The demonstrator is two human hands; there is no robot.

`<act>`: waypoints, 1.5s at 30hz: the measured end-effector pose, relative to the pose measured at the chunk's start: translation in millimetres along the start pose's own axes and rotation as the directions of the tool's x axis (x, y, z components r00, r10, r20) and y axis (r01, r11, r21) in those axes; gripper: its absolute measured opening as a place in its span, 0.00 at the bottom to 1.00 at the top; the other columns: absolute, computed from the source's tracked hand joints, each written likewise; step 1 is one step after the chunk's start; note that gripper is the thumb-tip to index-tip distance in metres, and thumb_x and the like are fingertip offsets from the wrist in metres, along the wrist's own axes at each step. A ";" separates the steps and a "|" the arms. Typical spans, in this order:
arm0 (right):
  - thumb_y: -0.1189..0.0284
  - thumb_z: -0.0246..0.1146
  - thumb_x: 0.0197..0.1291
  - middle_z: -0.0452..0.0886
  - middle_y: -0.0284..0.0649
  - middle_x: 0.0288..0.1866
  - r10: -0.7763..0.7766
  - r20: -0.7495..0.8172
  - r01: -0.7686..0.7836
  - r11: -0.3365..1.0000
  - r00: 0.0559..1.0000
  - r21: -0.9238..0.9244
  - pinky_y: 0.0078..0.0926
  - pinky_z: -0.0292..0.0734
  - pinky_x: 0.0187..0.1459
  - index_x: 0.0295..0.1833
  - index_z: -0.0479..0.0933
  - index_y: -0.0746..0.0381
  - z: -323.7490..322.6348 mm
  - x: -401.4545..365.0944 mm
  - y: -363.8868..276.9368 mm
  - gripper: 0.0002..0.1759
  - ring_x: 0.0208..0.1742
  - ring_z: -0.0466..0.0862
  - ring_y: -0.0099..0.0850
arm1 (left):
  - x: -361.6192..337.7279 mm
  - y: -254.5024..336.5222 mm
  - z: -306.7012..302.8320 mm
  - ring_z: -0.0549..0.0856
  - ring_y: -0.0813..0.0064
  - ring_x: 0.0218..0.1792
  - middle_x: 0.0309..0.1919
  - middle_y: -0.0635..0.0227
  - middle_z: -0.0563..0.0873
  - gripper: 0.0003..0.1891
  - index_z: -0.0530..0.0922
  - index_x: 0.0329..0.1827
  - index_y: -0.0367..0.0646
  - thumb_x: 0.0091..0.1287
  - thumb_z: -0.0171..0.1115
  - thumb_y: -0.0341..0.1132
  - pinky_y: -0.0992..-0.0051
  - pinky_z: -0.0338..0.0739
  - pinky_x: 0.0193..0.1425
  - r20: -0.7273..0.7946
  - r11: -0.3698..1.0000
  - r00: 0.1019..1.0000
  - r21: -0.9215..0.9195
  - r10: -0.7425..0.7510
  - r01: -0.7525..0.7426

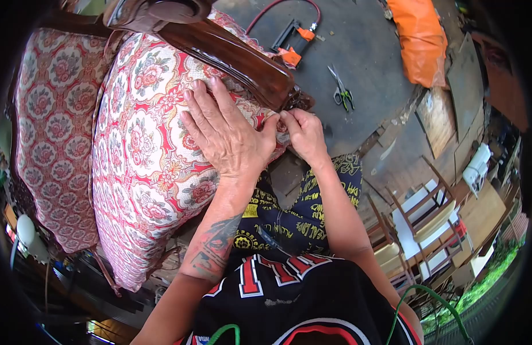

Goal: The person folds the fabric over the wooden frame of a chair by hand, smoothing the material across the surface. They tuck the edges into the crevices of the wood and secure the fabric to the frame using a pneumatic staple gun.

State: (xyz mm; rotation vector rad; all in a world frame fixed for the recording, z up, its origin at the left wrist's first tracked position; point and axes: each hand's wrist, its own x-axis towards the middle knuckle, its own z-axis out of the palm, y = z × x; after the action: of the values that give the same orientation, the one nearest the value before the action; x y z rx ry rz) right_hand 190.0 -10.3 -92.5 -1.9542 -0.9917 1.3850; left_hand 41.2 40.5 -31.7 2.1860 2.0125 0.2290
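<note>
My left hand (228, 135) lies flat on the seat of a chair covered in red and cream floral upholstery fabric (145, 138). Its fingers are stretched out, and its thumb reaches toward the seat's front corner. There, my right hand (306, 135) pinches the edge of the fabric between thumb and fingers, just below the end of the dark, glossy wooden armrest (243, 60). Both thumbs nearly meet at this corner. The fabric's underside is hidden.
On the grey floor lie scissors (342, 92) with black and green handles and an orange and black staple gun (295, 43) on a red hose. An orange bag (418, 43) is at the upper right. Wooden chair frames (421, 213) stand to the right. The patterned backrest (59, 132) rises at left.
</note>
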 end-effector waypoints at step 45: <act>0.66 0.70 0.75 0.89 0.49 0.30 -0.186 -0.003 0.185 0.977 0.983 0.104 0.36 0.82 0.37 0.40 0.89 0.67 6.4 6.7 25.3 0.14 0.29 0.89 0.41 | 26.6 -46.7 -52.5 0.75 0.49 0.67 0.68 0.57 0.78 0.22 0.86 0.70 0.61 0.74 0.68 0.50 0.48 0.68 0.73 0.155 0.946 0.945 0.111 0.287 -0.306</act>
State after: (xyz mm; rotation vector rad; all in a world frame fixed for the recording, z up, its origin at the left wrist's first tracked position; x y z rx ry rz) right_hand 191.7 -19.5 -117.7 -1.7352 -1.0544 1.3126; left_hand -13.6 71.5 9.3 2.5090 1.6648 -0.0224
